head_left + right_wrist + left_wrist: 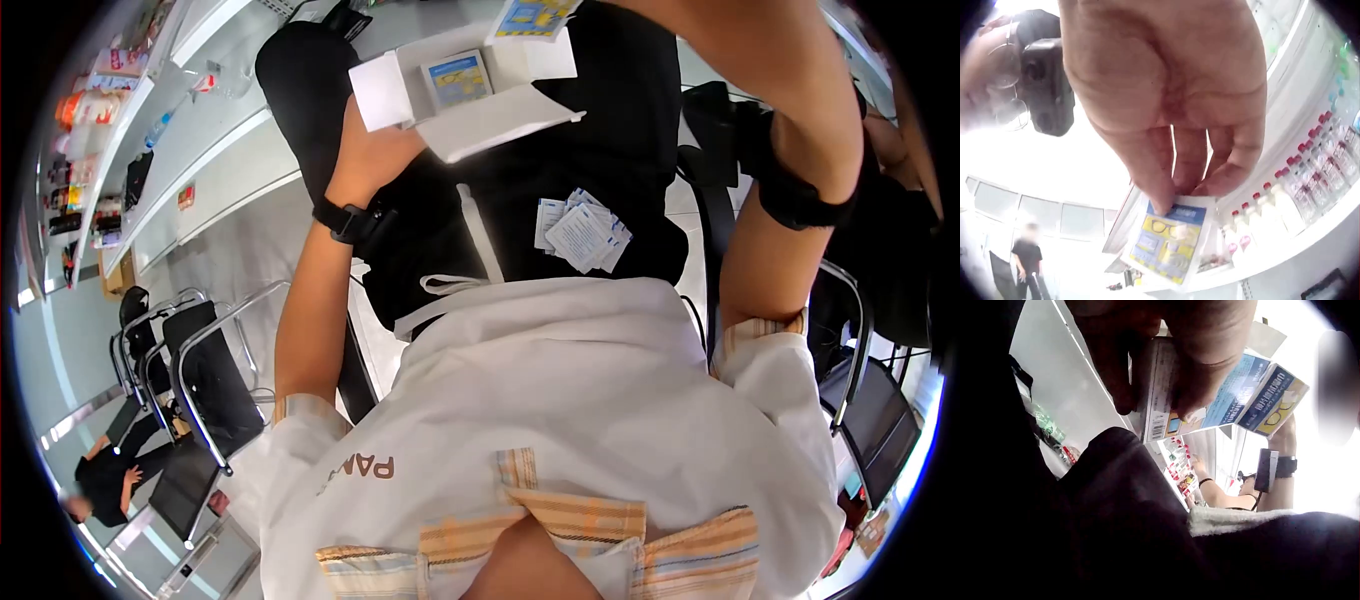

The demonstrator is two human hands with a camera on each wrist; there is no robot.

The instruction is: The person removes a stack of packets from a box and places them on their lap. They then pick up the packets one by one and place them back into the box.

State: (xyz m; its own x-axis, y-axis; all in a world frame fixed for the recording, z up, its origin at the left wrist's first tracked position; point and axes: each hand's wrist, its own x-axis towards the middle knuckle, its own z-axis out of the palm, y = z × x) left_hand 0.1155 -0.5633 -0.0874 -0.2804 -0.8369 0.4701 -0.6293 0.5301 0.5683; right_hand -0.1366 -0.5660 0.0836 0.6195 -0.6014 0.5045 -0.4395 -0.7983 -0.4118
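Observation:
My left hand (375, 150) grips a white cardboard box (480, 130) from its left side, over the lap. The box stands open with its flaps spread, and a lens wipe sachet (458, 80) shows inside. In the left wrist view, the fingers lie over the blue printed side of the box (1232, 394). My right hand (1172, 94) pinches another lens wipe sachet (1172, 242) at its top edge, between thumb and fingers. That sachet is blue and yellow with glasses printed on it. In the head view it hangs above the box, with most of the right hand out of frame.
A loose pile of white sachets (585, 232) lies on the right thigh. Shelves with bottles (95, 107) run along the left, and black chairs (205, 370) stand below them. Another person (110, 480) is at the far left.

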